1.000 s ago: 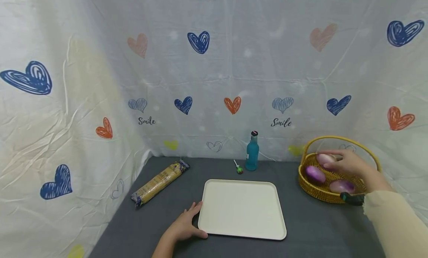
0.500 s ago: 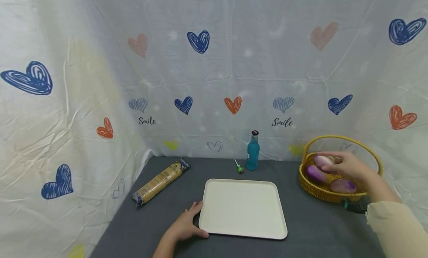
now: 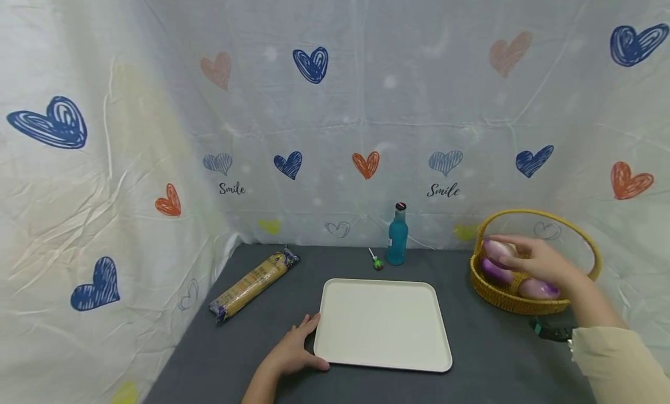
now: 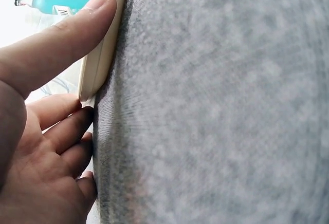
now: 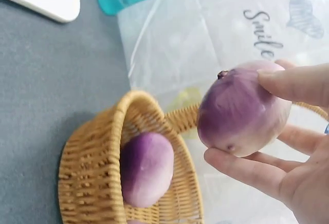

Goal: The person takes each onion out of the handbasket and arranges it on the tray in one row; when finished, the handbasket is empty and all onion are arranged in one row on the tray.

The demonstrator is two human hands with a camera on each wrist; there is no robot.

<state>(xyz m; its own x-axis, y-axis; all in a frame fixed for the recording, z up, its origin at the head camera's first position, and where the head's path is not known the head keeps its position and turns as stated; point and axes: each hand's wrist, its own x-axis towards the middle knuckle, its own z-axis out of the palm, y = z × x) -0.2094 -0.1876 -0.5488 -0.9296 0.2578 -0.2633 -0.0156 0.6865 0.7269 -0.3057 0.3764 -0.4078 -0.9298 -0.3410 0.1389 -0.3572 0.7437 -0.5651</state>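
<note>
My right hand [image 3: 539,261] pinches a purple-and-white onion [image 5: 244,111] between thumb and fingers, above the wicker basket [image 3: 505,302]. A dark nub shows on the onion's skin. Inside the basket lie two more onions, one at the left [image 3: 496,271] and one nearer the front [image 3: 538,289]. At the front left corner of the white tray [image 3: 384,325] rests my left hand [image 3: 293,349], thumb along the near edge and fingers by the left side. The left wrist view shows its thumb [image 4: 77,36] against the tray's side [image 4: 105,54], with the fingers loosely extended.
A blue bottle [image 3: 398,241] stands upright behind the tray, with a green lollipop [image 3: 376,263] lying beside it. To the left lies a long yellow packet [image 3: 253,283]. The basket's handle [image 3: 539,212] arches over it. A heart-printed cloth [image 3: 335,113] hangs behind the dark grey table [image 3: 502,357].
The right hand has shifted slightly left with the onion, which now overlaps the basket's left side in the head view. My left hand keeps its place at the tray.
</note>
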